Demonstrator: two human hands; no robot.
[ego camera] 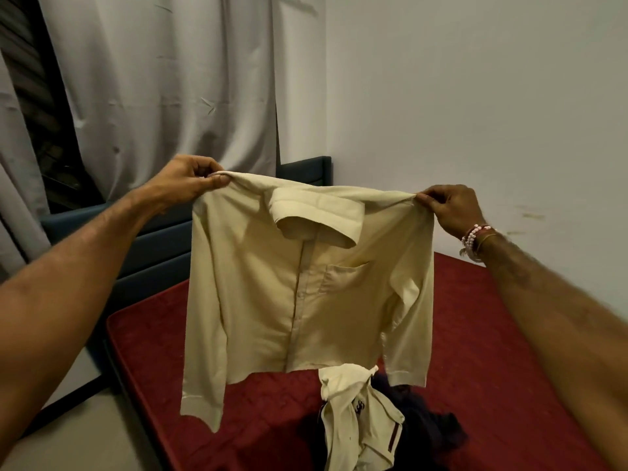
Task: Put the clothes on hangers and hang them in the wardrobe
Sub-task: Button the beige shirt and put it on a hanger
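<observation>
Both grips, the left hand (190, 180) and the right hand (453, 209), pinch the shoulders of the cream long-sleeved button-up cotton shirt (306, 283), spread above the red quilted bed (509, 368), so keep it taut and level until a hanger, unseen, goes in; no writing is legible.
</observation>
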